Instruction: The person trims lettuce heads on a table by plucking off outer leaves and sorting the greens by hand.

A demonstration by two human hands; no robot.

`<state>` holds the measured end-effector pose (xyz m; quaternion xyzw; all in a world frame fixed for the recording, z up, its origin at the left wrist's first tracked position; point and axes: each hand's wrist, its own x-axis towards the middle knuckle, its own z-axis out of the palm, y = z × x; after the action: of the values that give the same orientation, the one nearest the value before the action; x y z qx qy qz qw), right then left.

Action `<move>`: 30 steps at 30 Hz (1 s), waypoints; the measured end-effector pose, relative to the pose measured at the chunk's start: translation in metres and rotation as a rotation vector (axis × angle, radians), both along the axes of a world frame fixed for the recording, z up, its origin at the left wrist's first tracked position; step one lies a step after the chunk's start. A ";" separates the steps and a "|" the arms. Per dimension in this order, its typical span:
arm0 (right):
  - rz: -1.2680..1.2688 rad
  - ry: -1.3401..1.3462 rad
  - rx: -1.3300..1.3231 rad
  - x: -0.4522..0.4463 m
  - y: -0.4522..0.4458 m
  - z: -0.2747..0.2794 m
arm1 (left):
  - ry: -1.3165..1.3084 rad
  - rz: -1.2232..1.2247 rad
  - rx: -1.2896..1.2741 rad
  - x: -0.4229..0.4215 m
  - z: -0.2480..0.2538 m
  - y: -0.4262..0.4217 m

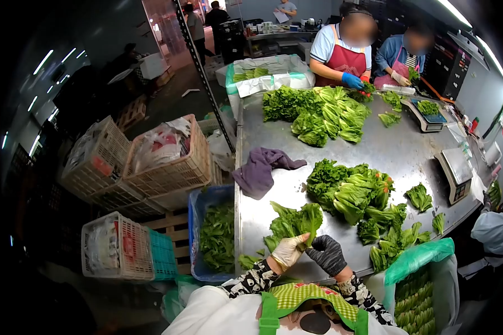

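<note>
My left hand, in a pale glove, is closed on the base of a head of green leaf lettuce. Against the same base, the fingers of my right hand, in a dark grey glove, are curled in. The leaves point away from me over the near edge of the metal table. More lettuce leaves lie just left of the held head. Beyond my hands is a big pile of lettuce, with smaller loose heads to its right.
A purple cloth lies at the table's left edge. A blue bin of leaves stands at left, a lined crate of packed lettuce at right. Scales line the right side. Two co-workers handle lettuce across the table.
</note>
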<state>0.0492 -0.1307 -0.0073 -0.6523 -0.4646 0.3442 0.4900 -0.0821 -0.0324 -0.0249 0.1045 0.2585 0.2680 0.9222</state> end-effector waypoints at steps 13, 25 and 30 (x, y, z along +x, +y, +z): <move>0.196 -0.174 0.140 0.018 -0.005 0.002 | -0.072 0.056 -0.196 0.012 -0.026 -0.011; 0.086 0.321 0.061 0.051 0.000 -0.002 | -0.061 0.151 -0.045 0.032 0.006 -0.010; 0.157 0.312 -0.045 0.067 -0.004 0.007 | 0.060 0.187 0.184 0.045 0.040 -0.026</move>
<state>0.1163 -0.1343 -0.0006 -0.5635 -0.4245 0.4889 0.5131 -0.0370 -0.0583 0.0154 0.1721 0.2687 0.3720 0.8717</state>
